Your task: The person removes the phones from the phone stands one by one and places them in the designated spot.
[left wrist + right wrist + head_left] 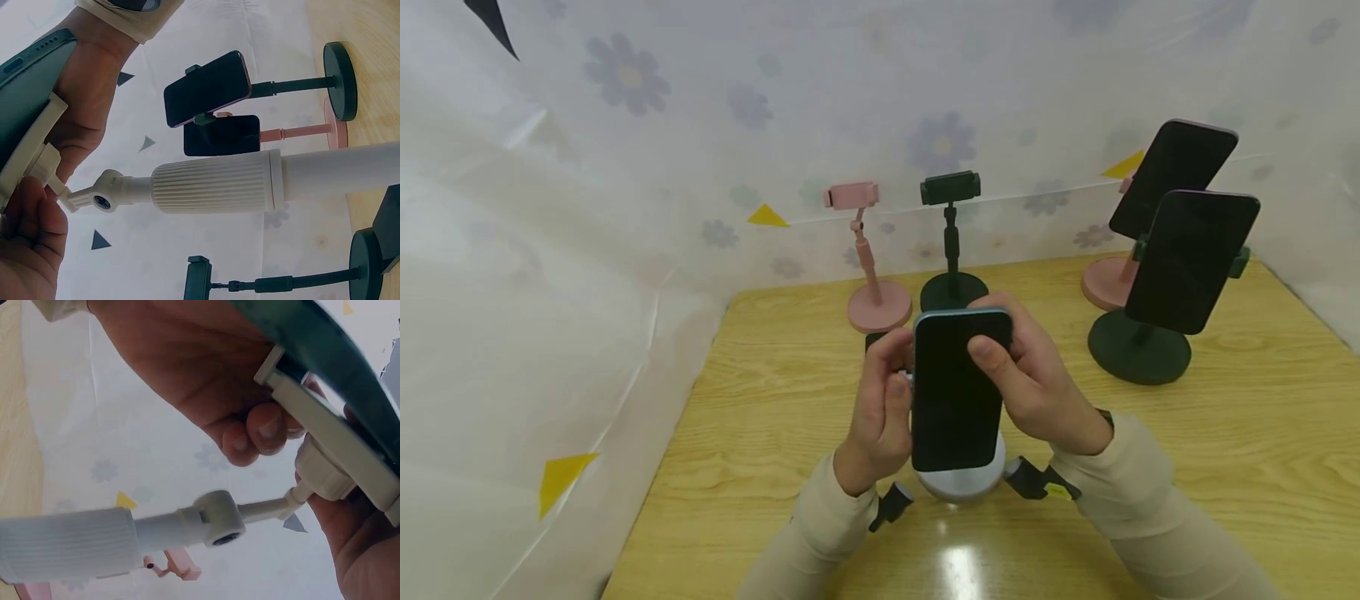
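Head view takes in a flowered sheet [820, 108] behind a wooden desk [745, 433]. White stand [962, 485] stands well in from the far edge, between the side edges. Towards the far right corner, the right green stand [1138, 354] carries the front phone [1191, 262], and behind it the right pink stand [1107, 285] carries the back phone [1180, 171]. Along the left half of the far edge, the left pink stand [867, 258] and left green stand [952, 242] stand side by side without phones. The teal phone [951, 408] is above the white stand's base, screen towards the wearer, against the clamp [337, 437] at the top of that stand. The right hand [1041, 383] has it by the upper right corner, thumb flat on the screen and fingers bent behind. The left hand [880, 417] has its fingers curled on the clamp beside the phone's left edge, thumb bent. The step in hand looks like seating the teal phone in the clamp; whether both lips grip it, I cannot tell. The next move seems to call for easing it square between the lips, the stand steadied, before either hand lets go.
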`<state>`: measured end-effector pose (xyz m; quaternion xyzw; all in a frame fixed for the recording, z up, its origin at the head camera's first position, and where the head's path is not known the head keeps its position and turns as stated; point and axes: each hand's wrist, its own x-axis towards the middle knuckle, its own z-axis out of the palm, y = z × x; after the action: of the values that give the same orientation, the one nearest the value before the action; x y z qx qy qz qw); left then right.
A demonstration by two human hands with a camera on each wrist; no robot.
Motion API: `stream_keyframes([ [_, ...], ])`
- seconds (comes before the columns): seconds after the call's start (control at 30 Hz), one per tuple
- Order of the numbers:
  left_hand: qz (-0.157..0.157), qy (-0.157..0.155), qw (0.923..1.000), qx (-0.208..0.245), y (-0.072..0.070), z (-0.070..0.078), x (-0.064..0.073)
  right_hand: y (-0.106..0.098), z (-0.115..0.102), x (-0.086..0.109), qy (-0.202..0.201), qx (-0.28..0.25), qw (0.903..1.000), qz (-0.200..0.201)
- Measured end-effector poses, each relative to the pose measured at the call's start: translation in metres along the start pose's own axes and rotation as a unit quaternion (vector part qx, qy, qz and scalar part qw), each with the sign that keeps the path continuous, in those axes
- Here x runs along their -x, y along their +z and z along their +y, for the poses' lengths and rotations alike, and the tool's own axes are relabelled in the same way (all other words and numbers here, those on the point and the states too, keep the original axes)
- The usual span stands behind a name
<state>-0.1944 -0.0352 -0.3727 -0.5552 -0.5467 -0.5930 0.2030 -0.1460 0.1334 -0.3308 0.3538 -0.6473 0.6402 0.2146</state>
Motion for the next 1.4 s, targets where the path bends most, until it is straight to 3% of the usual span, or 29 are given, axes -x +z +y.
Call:
stream_keyframes([
  [0.27, -0.015, 0.002, 0.9999, 0.003, -0.003, -0.001, 0.000, 0.004, 0.000, 0.002, -0.004, -0.014, 0.9999, 0.004],
  [0.7, -0.006, 0.003, 0.9998, 0.018, 0.000, 0.000, 0.000, 0.004, -0.001, 0.004, 0.001, -0.014, 0.9999, 0.005],
  [1.07, -0.018, 0.005, 0.9985, 0.052, -0.002, 0.000, -0.003, 0.011, 0.000, 0.010, 0.010, 0.013, 0.9991, 0.040],
  [1.4, -0.019, -0.011, 0.9992, 0.032, -0.004, -0.004, -0.002, 0.010, 0.000, 0.008, 0.008, 0.008, 0.9991, 0.042],
])
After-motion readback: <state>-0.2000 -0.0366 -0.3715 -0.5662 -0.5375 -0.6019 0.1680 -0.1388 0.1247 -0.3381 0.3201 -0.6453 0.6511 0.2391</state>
